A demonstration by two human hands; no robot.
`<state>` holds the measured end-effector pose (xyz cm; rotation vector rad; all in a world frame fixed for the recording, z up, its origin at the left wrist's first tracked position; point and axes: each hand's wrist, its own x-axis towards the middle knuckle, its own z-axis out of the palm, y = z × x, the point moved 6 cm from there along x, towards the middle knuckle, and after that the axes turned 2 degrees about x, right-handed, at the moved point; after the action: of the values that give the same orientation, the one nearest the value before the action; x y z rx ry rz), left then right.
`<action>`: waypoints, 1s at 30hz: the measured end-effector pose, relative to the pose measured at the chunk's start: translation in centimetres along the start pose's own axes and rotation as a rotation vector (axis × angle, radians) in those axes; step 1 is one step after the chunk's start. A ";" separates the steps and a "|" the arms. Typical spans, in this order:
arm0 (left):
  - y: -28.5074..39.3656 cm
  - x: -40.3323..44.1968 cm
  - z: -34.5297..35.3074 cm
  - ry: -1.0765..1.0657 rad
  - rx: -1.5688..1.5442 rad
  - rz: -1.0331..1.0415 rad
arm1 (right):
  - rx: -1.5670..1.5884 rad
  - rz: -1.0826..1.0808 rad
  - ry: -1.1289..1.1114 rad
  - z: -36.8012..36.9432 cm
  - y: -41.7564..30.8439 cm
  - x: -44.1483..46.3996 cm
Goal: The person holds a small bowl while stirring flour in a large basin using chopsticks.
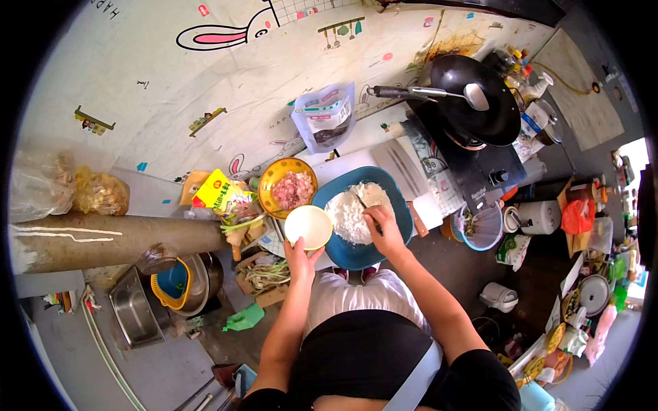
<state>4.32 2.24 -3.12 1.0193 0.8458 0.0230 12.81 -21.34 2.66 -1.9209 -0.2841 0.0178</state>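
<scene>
My left hand (300,262) grips a small pale bowl (308,228) with a yellow rim, tilted beside the basin's left edge. White flour (348,220) lies in a blue basin (403,198) in front of me. Inside the basin my right hand (386,231) is closed around dark, thin chopsticks (360,201), their tips in the flour. Chopped pink meat (293,190) fills much of an orange bowl (266,185) just behind the pale one. A wide cleaver (396,163) lies behind the basin, its wooden handle (417,220) sticking out at the right.
A black wok (473,103) with a spatula (476,96) sits on the stove at the back right. A pouch (325,118) stands against the wall. Left of the bowls are a yellow packet (221,194) and green onions (243,223). A blue-rimmed basket (482,226) is at right.
</scene>
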 end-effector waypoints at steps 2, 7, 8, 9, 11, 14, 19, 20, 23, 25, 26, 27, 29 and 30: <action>0.0 0.0 0.0 0.011 0.005 -0.004 | -0.052 -0.083 -0.040 1.7 -0.3 -0.8; 0.1 0.2 -0.3 -0.019 -0.067 -0.005 | 0.026 -0.071 -0.170 3.8 -2.5 -2.2; 0.1 0.2 -0.3 -0.021 -0.067 -0.004 | 0.058 -0.072 -0.171 3.8 -2.8 -2.4; 0.1 0.2 -0.3 -0.019 -0.065 -0.004 | 0.059 -0.091 -0.196 4.3 -2.8 -2.6; 0.0 0.3 -0.3 -0.018 -0.062 -0.001 | 0.059 -0.130 -0.243 5.2 -2.4 -2.9; 0.1 0.1 -0.3 -0.002 -0.059 0.004 | 0.068 -0.136 -0.173 4.6 -0.8 -1.9; 0.5 -0.3 -0.3 -0.003 -0.054 -0.002 | -0.009 -0.073 0.031 0.6 0.1 -0.2; 0.4 -0.3 -0.3 -0.009 -0.057 0.000 | -0.035 -0.067 0.031 0.4 0.0 -0.2; 0.6 -0.6 0.0 -0.010 0.005 0.009 | -0.085 -0.086 -0.051 2.5 0.0 -1.2; 0.7 -0.6 0.0 0.003 -0.025 0.002 | -0.012 -0.095 -0.164 3.9 -1.2 -1.9; 0.7 -0.6 0.1 0.008 -0.040 -0.001 | 0.032 -0.096 -0.169 4.2 -1.6 -2.0; 0.7 -0.4 0.0 0.004 -0.043 0.001 | 0.076 -0.097 -0.174 4.4 -1.9 -2.1; 0.7 -0.1 0.0 -0.001 -0.048 0.007 | 0.118 -0.085 -0.134 3.9 -0.6 -2.1; 0.8 -0.2 0.1 -0.005 -0.049 0.008 | 0.139 -0.080 -0.115 3.3 -0.2 -1.9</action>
<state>4.54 2.60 -2.37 0.9766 0.8330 0.0473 10.45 -18.62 1.41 -1.7719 -0.4257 0.0928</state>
